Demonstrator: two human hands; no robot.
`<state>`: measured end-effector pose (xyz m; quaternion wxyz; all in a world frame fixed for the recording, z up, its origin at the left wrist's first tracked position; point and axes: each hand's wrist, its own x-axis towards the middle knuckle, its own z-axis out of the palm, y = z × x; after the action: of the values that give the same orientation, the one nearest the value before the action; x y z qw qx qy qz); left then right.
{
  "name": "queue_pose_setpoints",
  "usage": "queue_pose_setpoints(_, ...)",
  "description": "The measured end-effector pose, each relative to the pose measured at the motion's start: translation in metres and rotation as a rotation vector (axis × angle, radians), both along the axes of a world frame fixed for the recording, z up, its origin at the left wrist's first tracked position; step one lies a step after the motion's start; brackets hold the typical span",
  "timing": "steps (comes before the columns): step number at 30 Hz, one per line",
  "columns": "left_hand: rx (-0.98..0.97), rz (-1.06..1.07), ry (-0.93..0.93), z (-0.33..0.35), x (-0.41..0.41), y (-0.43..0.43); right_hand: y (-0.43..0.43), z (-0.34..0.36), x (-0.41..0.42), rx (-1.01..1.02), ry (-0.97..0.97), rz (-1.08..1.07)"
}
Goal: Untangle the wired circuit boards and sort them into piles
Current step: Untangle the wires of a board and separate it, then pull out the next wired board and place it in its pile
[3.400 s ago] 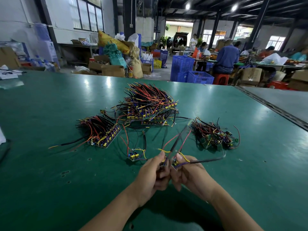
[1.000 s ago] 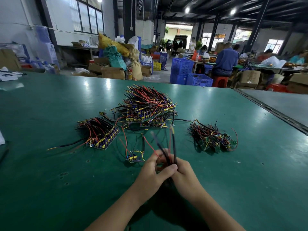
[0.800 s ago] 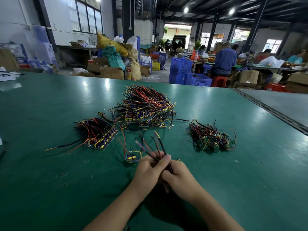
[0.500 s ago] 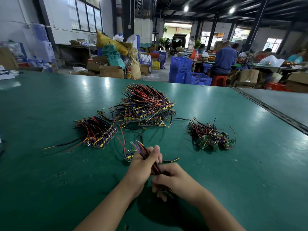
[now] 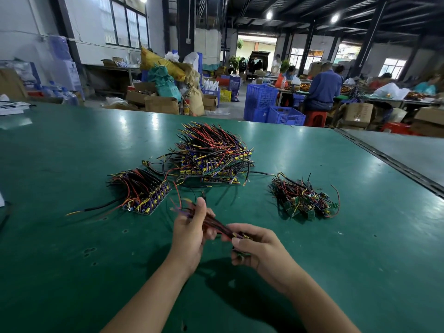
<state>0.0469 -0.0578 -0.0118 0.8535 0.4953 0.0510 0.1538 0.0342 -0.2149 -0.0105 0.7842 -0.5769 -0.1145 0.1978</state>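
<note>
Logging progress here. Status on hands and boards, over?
Left hand grips the wire bundle, right hand pinches its board. Left pile, middle pile, right pile ahead on the table. Stray wires just beyond the left hand.

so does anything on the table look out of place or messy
Mostly tidy. One long black wire trails out of the left pile across the table, away from the rest. The middle pile is a loose tangle, with a short black wire straggling toward the right pile.
</note>
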Motion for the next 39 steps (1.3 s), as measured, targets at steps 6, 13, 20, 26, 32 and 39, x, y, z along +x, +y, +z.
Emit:
queue_pose_setpoints(6,0.489,0.335,-0.087,-0.013,0.002,0.009,-0.021,0.004,0.028,0.154,-0.079,-0.479)
queue_pose_setpoints(13,1.078,0.587,0.115,-0.022,0.01,0.012,-0.058,0.024,0.101,-0.694,-0.454,-0.911)
queue_pose_setpoints(20,1.118,0.596,0.448,-0.022,0.009,0.02,-0.054,0.006,0.123,-1.591,-0.734,-0.664)
queue_pose_setpoints(26,1.312,0.482,0.526,-0.029,0.012,0.023,-0.038,-0.01,0.111,-2.102,-0.793,-0.478)
queue_pose_setpoints(32,1.237,0.461,0.42,-0.024,0.01,0.023,-0.03,-0.015,0.098,-2.037,-0.763,-0.431)
queue_pose_setpoints(39,0.735,0.444,0.252,-0.017,0.011,0.025,-0.006,-0.004,0.066,-0.846,-0.557,-0.719)
